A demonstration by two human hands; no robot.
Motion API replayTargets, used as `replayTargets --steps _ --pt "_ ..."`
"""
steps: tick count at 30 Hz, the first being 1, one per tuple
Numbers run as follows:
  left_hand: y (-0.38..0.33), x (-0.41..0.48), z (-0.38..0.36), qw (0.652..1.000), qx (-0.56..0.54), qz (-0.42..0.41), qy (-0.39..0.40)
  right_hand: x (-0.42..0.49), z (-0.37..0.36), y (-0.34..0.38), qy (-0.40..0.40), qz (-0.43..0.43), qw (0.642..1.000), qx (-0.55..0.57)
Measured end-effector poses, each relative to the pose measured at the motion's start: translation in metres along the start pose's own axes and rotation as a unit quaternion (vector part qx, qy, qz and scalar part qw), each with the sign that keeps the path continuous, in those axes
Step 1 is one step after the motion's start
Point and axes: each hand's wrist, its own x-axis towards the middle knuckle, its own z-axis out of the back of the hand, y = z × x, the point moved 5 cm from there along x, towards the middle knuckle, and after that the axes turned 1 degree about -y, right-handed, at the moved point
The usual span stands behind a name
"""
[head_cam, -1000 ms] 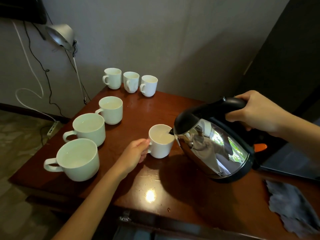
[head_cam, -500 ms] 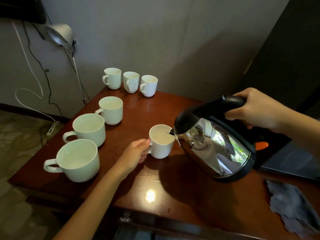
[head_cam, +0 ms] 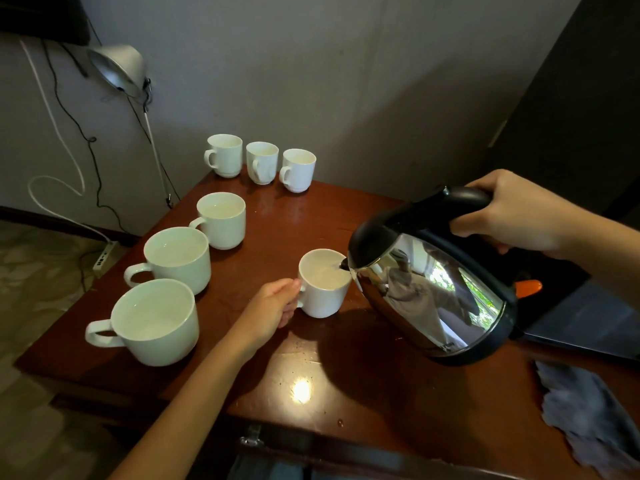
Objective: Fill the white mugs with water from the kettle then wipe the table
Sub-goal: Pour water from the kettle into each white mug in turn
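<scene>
Right hand point(head_cam: 512, 216) fingers grip the kettle point(head_cam: 433, 289), pouring into the centre mug point(head_cam: 323, 284) whose handle the left hand point(head_cam: 273, 306) holds; desk point(head_cam: 346, 393) wiping remains, cloth point(head_cam: 588, 410) untouched lower right.

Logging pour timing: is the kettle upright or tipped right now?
Tipped. The kettle, held by the right hand, leans spout-down over the mug that the left hand holds.

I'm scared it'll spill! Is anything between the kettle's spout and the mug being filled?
No, nothing visible: the shiny steel kettle holds its black spout right at the rim of the small white ceramic mug.
</scene>
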Motion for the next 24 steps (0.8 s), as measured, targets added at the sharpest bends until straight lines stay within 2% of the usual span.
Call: replayTargets --steps 24 --pt "0.001 0.0009 0.0002 1.0 -0.007 -0.002 0.001 0.0041 -0.0007 -0.0012 0.01 0.001 1.0 -0.01"
